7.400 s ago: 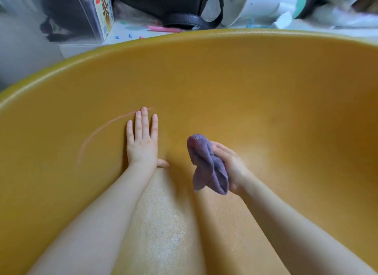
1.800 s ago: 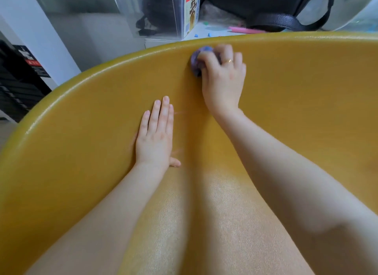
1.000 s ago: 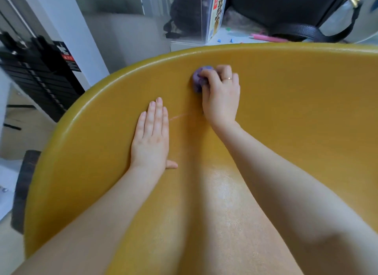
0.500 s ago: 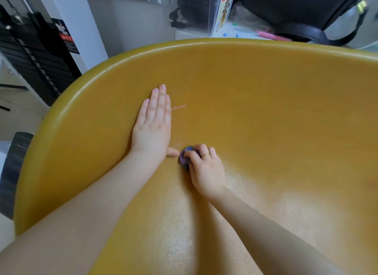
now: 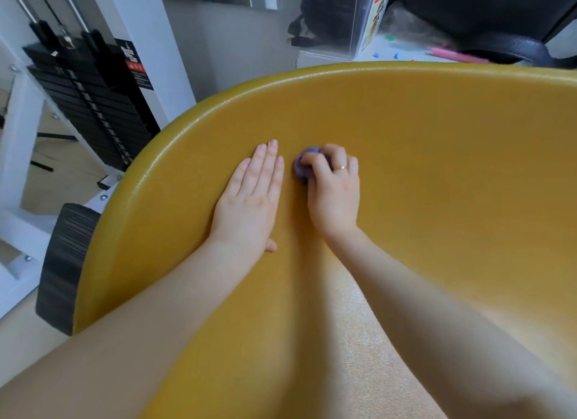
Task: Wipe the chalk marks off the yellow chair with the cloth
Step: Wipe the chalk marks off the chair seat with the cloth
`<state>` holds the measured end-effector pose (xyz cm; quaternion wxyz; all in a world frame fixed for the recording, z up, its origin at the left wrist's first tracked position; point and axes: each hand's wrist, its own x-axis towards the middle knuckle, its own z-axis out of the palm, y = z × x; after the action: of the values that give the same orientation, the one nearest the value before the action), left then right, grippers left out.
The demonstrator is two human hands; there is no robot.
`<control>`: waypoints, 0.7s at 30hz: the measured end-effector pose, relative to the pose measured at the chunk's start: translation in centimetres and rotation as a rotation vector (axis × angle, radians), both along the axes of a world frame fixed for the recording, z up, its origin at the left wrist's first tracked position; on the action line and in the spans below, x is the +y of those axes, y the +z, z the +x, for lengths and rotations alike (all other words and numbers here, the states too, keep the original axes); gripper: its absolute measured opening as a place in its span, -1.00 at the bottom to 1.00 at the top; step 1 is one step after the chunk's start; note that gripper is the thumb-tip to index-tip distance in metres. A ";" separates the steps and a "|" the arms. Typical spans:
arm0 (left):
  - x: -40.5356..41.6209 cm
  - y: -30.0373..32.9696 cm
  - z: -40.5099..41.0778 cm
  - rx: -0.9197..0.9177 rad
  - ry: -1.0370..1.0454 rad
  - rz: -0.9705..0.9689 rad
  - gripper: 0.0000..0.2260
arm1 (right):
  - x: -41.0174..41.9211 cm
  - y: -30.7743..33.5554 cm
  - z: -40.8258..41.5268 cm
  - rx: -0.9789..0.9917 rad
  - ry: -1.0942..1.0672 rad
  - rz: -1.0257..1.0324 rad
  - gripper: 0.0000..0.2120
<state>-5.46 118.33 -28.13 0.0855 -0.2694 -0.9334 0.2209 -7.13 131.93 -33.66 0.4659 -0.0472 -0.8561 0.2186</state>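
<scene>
Head view, only view: yellow chair [image 5: 437, 175] fills centre and right of frame, its curved backrest rising toward the top, textured seat at the bottom. Left hand [image 5: 249, 200] lies flat on the backrest at centre, fingers straight and together, thumb tucked low, likely bracing the chair so it doesn't shift under rubbing and steadying the leaning body. Right hand [image 5: 332, 189] just beside it to the right, fingers curled round a bunched purple cloth [image 5: 304, 169], knuckles up, a ring on one finger. Cloth wadded small and pressed against the backrest, only a bit pokes out at the fingertips; balling it probably gives firmer pressure on one spot. No chalk marks visible on the exposed yellow surface; any remainder would be under the cloth or hands, can't tell. Judged near the end of wiping, working the patch between the hands. Background: black weight stack [image 5: 90, 100] upper left, clear box [image 5: 331, 16] top centre, pink stick [image 5: 456, 56] upper right, none involved.
</scene>
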 end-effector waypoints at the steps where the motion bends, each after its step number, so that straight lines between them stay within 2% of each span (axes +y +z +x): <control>1: 0.1 -0.1 0.0 0.002 0.004 -0.001 0.15 | -0.7 -2.2 1.8 -0.056 0.068 0.018 -0.86; 5: 0.1 -0.2 0.0 0.017 0.022 -0.029 0.18 | -1.7 -7.9 8.4 -0.242 0.232 0.061 -0.87; 9: 0.2 -0.1 0.2 0.034 0.026 -0.048 0.21 | -1.0 -7.0 8.5 -0.267 0.254 0.123 -0.84; 12: -0.1 -0.3 0.1 0.052 0.024 -0.028 0.21 | -1.0 -4.3 5.9 -0.196 0.182 0.113 -0.81; 17: -0.2 -0.8 0.2 0.061 -0.003 -0.024 0.17 | -0.4 1.9 -0.8 -0.031 -0.007 -0.105 -0.85; 21: -0.2 -0.9 0.4 0.065 -0.003 -0.026 0.13 | -0.4 2.7 -2.2 0.070 -0.047 -0.220 -0.76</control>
<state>-5.04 118.16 -28.99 0.1125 -0.2647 -0.9269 0.2413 -9.34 131.52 -31.00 0.4928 -0.1105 -0.8087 0.3015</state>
